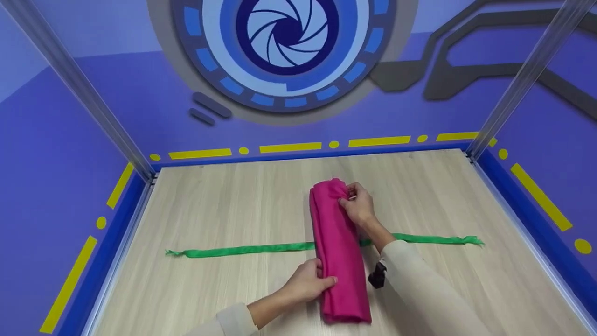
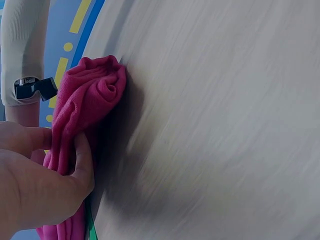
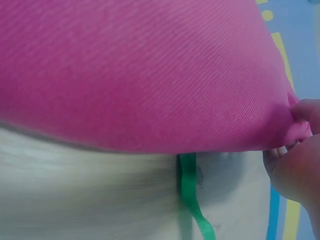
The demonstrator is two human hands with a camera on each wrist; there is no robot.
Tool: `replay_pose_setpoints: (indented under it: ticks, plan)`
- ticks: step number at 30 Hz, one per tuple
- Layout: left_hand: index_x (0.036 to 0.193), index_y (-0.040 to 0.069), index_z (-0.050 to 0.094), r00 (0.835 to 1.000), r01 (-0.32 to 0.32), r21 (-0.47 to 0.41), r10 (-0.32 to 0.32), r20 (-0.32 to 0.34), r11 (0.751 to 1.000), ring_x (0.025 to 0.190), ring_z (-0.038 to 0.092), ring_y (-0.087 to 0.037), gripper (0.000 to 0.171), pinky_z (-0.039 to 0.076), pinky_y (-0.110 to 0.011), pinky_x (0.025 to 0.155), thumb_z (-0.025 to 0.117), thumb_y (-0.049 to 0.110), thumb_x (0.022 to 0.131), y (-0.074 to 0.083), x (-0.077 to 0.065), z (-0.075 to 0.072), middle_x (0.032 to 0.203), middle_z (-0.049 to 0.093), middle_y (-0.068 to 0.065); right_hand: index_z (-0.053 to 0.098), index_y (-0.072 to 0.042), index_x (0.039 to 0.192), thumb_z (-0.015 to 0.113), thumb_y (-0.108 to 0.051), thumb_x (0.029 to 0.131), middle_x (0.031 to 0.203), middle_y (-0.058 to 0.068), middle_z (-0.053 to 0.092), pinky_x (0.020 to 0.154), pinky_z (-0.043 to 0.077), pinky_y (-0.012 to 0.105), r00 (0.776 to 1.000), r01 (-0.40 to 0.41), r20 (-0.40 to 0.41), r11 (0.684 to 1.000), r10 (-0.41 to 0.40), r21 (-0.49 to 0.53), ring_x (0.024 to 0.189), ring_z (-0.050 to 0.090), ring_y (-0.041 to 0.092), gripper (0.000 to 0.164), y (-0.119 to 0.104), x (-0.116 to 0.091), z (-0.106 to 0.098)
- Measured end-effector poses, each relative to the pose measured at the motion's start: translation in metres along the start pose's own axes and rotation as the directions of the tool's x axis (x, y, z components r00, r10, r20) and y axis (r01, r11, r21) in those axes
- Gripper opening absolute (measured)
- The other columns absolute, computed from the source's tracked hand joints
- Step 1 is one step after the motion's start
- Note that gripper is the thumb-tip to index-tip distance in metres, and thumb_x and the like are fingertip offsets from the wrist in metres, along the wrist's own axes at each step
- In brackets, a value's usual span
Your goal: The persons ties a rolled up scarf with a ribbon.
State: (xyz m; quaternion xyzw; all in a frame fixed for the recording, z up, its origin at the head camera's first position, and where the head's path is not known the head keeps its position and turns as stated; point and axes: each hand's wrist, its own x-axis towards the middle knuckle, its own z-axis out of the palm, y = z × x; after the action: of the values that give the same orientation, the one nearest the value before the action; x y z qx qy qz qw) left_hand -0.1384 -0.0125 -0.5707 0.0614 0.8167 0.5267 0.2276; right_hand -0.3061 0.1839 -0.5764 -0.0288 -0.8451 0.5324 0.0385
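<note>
Cloth (image 1: 340, 252) in bright pink, rolled into a long, thick bundle, lies on the pale wood-grained worktop (image 1: 224, 200), a little right of the middle from where the person is, one end toward them and the other toward the back wall (image 1: 116, 102). Both hands have hold of it. The left hand (image 1: 304, 282) pinches the left edge toward the near end, thumb laid on top and fingers tucked round the side. The right hand (image 1: 360, 205) grips the right edge close to the far end, the cloth gathered in small creases between thumb and fingers. From the left wrist I can see the near end, where the layers curl into a spiral.

Beneath the bundle, crossing it, runs a green ribbon (image 1: 252, 249), reaching out on both sides to frayed ends; the right forearm (image 1: 380, 234) passes over part of it. The sleeves (image 1: 429, 284) are light beige, and a small black device (image 1: 377, 275) sits at the right cuff. The walls are blue-violet with yellow dashes, and a big round shutter emblem (image 1: 287, 32) marks the back one.
</note>
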Motion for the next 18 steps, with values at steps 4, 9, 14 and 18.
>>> replay_pose_setpoints:
  ticks: [4, 9, 14, 18]
  plan:
    - [0.106, 0.002, 0.062, 1.0, 0.026, 0.003, -0.026, -0.014, 1.0, 0.074, 0.063, -0.014, 0.025, 0.05, -0.029, 0.064, 0.077, 0.019, 0.096, -0.0028, 0.0011, -0.0004, 0.086, 0.067, -0.004, 0.062, 0.001, 0.126, 0.072, -0.005, 0.098, 0.11, 0.017, 0.065, 0.086, 0.053, 0.038, 1.0, -0.009, 0.008, 1.0, 0.009, -0.024, 0.099, 0.063, 0.027, 0.03, 0.0034, -0.0015, 0.0013]
    - [0.107, 0.002, 0.062, 0.999, 0.051, 0.001, -0.051, -0.013, 0.999, 0.073, 0.066, -0.015, 0.026, 0.052, -0.029, 0.062, 0.077, 0.02, 0.097, -0.0049, 0.003, -0.0006, 0.086, 0.068, -0.004, 0.063, 0.002, 0.13, 0.072, -0.006, 0.099, 0.113, 0.018, 0.066, 0.087, 0.054, 0.04, 1.0, -0.008, 0.028, 0.999, 0.009, -0.032, 0.102, 0.063, 0.028, 0.033, 0.0074, -0.0029, 0.0002]
    - [0.106, 0.002, 0.062, 0.999, 0.048, -0.008, -0.048, -0.015, 0.999, 0.071, 0.066, -0.016, 0.025, 0.053, -0.029, 0.06, 0.077, 0.019, 0.097, -0.0051, 0.0033, -0.0001, 0.085, 0.068, -0.005, 0.064, 0.002, 0.134, 0.072, -0.005, 0.099, 0.118, 0.019, 0.067, 0.09, 0.055, 0.042, 0.999, -0.016, 0.051, 1.0, 0.017, -0.019, 0.107, 0.064, 0.031, 0.036, 0.0093, -0.005, -0.0026]
    - [0.106, 0.001, 0.061, 0.999, 0.038, -0.001, -0.038, -0.016, 0.999, 0.07, 0.064, -0.015, 0.024, 0.05, -0.028, 0.059, 0.076, 0.019, 0.097, -0.005, 0.0033, -0.0016, 0.084, 0.067, -0.004, 0.061, 0.002, 0.139, 0.07, -0.004, 0.1, 0.123, 0.02, 0.067, 0.094, 0.056, 0.044, 0.997, -0.018, 0.08, 1.0, 0.02, -0.022, 0.112, 0.065, 0.033, 0.041, 0.0076, -0.0056, -0.0036]
